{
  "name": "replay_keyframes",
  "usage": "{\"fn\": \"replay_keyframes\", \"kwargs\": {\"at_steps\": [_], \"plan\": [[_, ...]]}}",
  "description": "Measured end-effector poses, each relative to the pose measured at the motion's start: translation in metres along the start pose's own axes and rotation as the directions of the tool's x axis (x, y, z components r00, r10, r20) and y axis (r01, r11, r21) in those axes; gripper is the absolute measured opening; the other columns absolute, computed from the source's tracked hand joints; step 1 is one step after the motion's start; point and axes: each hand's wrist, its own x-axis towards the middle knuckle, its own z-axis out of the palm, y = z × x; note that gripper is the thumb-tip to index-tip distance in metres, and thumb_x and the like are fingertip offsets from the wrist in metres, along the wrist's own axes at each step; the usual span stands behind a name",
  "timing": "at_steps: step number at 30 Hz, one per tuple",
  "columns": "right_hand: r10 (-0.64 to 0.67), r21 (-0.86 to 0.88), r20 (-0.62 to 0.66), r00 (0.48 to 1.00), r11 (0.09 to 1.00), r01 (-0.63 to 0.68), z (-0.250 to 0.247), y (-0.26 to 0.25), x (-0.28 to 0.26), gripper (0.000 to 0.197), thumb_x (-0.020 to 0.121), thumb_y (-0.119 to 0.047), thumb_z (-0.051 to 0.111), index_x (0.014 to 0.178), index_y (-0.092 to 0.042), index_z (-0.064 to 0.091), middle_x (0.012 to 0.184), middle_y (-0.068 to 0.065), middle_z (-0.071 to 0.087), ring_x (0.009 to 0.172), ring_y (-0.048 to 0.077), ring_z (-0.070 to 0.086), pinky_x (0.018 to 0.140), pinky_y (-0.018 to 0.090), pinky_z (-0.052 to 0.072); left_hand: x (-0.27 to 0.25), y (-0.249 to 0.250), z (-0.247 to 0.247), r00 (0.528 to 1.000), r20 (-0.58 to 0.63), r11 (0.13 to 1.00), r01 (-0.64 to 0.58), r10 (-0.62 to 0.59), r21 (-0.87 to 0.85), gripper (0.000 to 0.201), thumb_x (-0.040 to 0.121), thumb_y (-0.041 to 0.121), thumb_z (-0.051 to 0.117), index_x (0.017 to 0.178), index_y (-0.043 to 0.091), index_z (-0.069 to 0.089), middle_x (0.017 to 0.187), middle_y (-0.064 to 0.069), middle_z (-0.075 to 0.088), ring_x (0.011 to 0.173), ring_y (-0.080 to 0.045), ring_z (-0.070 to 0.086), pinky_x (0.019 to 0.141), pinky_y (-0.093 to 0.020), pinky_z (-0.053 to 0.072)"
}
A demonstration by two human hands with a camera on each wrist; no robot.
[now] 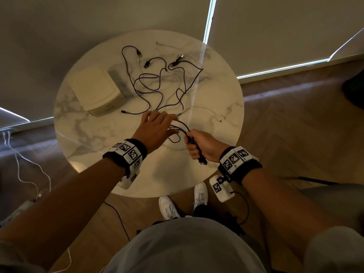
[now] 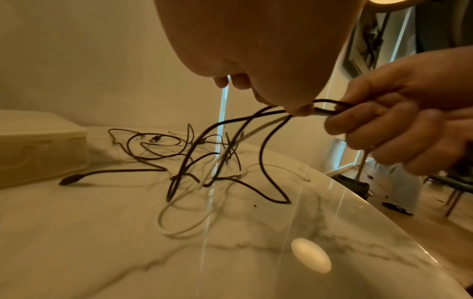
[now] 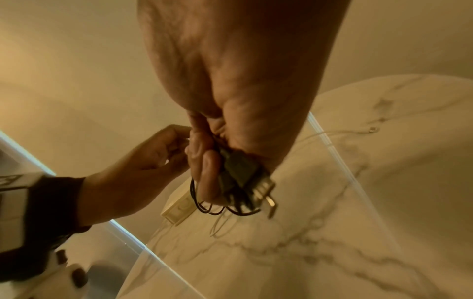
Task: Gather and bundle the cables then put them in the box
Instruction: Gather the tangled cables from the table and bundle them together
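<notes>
A tangle of black and white cables (image 1: 157, 81) (image 2: 194, 161) lies spread over the middle of the round marble table (image 1: 216, 91). My right hand (image 1: 199, 144) (image 3: 243, 81) grips several cable ends in a fist, and their plugs (image 1: 202, 161) (image 3: 245, 178) stick out below it. Just left of that fist, my left hand (image 1: 157, 127) (image 3: 143, 161) curls its fingers and thumb round the same strands (image 2: 271, 113). From there the strands run down into the tangle. The cream lidded box (image 1: 96, 89) (image 2: 38, 145) stands shut at the table's left.
One white cable end (image 1: 220, 120) (image 3: 372, 129) reaches toward the table's right edge. The near table rim (image 1: 157, 194) is close to my body, with my white shoes (image 1: 169, 207) under it. Other white cords (image 1: 23, 170) trail on the wooden floor at left.
</notes>
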Motion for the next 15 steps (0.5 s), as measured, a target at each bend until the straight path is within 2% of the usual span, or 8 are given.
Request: {"fn": "replay_keyframes", "kwargs": {"at_steps": [2, 5, 8, 11, 13, 15], "plan": [[0.011, -0.064, 0.019, 1.000, 0.998, -0.010, -0.002, -0.001, -0.005, 0.029, 0.100, -0.022, 0.033, 0.075, -0.015, 0.047, 0.055, 0.000, 0.032, 0.046, 0.014, 0.025, 0.046, 0.028, 0.023, 0.000, -0.006, 0.002, 1.000, 0.029, 1.000, 0.004, -0.004, 0.003, 0.054, 0.096, 0.058, 0.039, 0.138, 0.025, 0.048, 0.118, -0.002, 0.058, 0.109, -0.028, 0.049, 0.100, -0.043, 0.033], [0.016, -0.170, 0.087, 0.996, 0.985, -0.001, -0.004, -0.005, -0.012, 0.026, 0.098, -0.020, 0.036, 0.074, -0.017, 0.044, 0.057, 0.000, 0.030, 0.048, 0.014, 0.023, 0.049, 0.029, 0.021, -0.002, -0.011, 0.007, 0.995, 0.078, 0.997, -0.071, 0.069, 0.024, 0.057, 0.097, 0.061, 0.027, 0.139, 0.028, 0.047, 0.118, -0.003, 0.050, 0.105, -0.028, 0.044, 0.095, -0.043, 0.037], [-0.013, -0.240, 0.148, 0.989, 0.970, 0.049, -0.008, -0.012, -0.019, 0.027, 0.102, -0.019, 0.039, 0.075, -0.018, 0.041, 0.060, 0.000, 0.028, 0.051, 0.013, 0.023, 0.051, 0.029, 0.020, -0.001, -0.007, 0.011, 0.995, 0.070, 0.995, -0.062, 0.068, -0.075, 0.052, 0.097, 0.059, 0.031, 0.132, 0.025, 0.050, 0.128, -0.002, 0.045, 0.118, -0.028, 0.037, 0.101, -0.044, 0.033], [-0.051, -0.265, 0.162, 0.985, 0.960, 0.093, -0.014, -0.022, -0.022, 0.031, 0.107, -0.023, 0.039, 0.076, -0.018, 0.041, 0.061, -0.001, 0.026, 0.051, 0.012, 0.022, 0.052, 0.029, 0.020, 0.004, -0.001, 0.011, 0.996, 0.053, 0.970, -0.059, 0.073, -0.235, 0.044, 0.097, 0.054, 0.044, 0.128, 0.023, 0.050, 0.132, 0.003, 0.049, 0.127, -0.023, 0.036, 0.106, -0.038, 0.024], [-0.068, -0.254, 0.171, 0.983, 0.961, 0.110, -0.019, -0.028, -0.022, 0.033, 0.107, -0.022, 0.039, 0.074, -0.020, 0.040, 0.063, 0.000, 0.025, 0.052, 0.012, 0.021, 0.053, 0.030, 0.018, 0.012, 0.004, 0.008, 0.995, 0.091, 0.936, -0.009, 0.044, -0.352, 0.036, 0.099, 0.048, 0.046, 0.123, 0.022, 0.053, 0.122, 0.007, 0.058, 0.121, -0.016, 0.046, 0.107, -0.035, 0.023], [-0.088, -0.273, 0.161, 0.983, 0.953, 0.130, -0.023, -0.035, -0.023, 0.034, 0.108, -0.026, 0.040, 0.074, -0.020, 0.040, 0.063, -0.001, 0.027, 0.052, 0.012, 0.021, 0.053, 0.030, 0.018, 0.019, 0.008, 0.006, 0.993, 0.118, 0.887, 0.033, 0.024, -0.460, 0.025, 0.102, 0.040, 0.043, 0.115, 0.021, 0.054, 0.106, 0.013, 0.065, 0.104, -0.011, 0.058, 0.104, -0.034, 0.032]]}}
